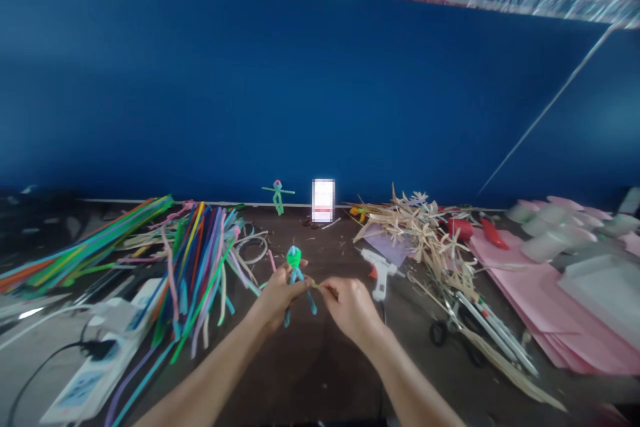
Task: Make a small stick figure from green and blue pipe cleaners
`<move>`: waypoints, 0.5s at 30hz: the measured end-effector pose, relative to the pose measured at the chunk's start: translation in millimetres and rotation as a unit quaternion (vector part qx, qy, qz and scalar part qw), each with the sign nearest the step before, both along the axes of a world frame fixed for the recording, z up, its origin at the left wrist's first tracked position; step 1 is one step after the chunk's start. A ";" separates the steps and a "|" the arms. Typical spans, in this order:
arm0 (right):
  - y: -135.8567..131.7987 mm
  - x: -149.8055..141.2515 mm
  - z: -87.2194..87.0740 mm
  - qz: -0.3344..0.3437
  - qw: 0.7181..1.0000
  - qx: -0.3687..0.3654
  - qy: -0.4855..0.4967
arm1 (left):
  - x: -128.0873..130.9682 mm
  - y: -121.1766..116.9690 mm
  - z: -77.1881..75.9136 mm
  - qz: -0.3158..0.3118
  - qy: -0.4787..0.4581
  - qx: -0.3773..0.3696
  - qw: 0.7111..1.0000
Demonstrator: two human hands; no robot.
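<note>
Pipe-cleaner figure [295, 272] held at lower center
Left hand [277, 297] grips it steady; right hand [350, 310] pinches a thin tan strand [315, 285] close.

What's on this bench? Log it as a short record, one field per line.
Left hand: grips a green-and-blue pipe-cleaner figure
Right hand: pinches a thin tan strand at the figure's side
Beside hands: loose coloured pipe cleaners, white hot glue gun
Farther back: second pipe-cleaner figure standing by the blue wall, dried straw pile
Bench edges: white power strip, scissors, pink paper sheets
</note>
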State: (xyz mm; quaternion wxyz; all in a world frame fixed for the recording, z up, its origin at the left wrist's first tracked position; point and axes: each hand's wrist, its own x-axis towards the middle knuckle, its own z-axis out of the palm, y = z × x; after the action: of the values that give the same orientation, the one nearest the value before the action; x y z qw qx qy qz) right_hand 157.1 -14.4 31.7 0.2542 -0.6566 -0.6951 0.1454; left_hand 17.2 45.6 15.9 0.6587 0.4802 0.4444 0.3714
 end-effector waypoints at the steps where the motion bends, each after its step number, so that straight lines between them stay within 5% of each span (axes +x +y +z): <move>1: -1.1 -0.6 0.5 -0.005 1.000 -0.002 -0.030 | -0.1 0.5 -0.2 -0.001 0.035 0.036 0.999; 8: -8.4 -11.1 11.8 0.005 0.979 -0.014 -0.202 | 4.3 2.8 -9.9 0.006 0.273 0.245 0.931; 11: -9.0 -12.3 16.6 0.020 0.974 -0.020 -0.224 | 6.2 2.1 -12.1 0.009 0.293 0.271 0.917; 15: -8.3 -11.2 18.6 0.032 0.969 -0.039 -0.243 | 5.2 1.8 -12.0 -0.014 0.259 0.245 0.934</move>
State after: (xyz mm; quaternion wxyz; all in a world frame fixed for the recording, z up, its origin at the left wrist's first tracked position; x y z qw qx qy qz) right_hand 145.9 -22.7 50.3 0.0471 -0.6590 -0.7505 0.0170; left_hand 22.4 47.3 3.9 0.3875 0.7124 0.4883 0.3223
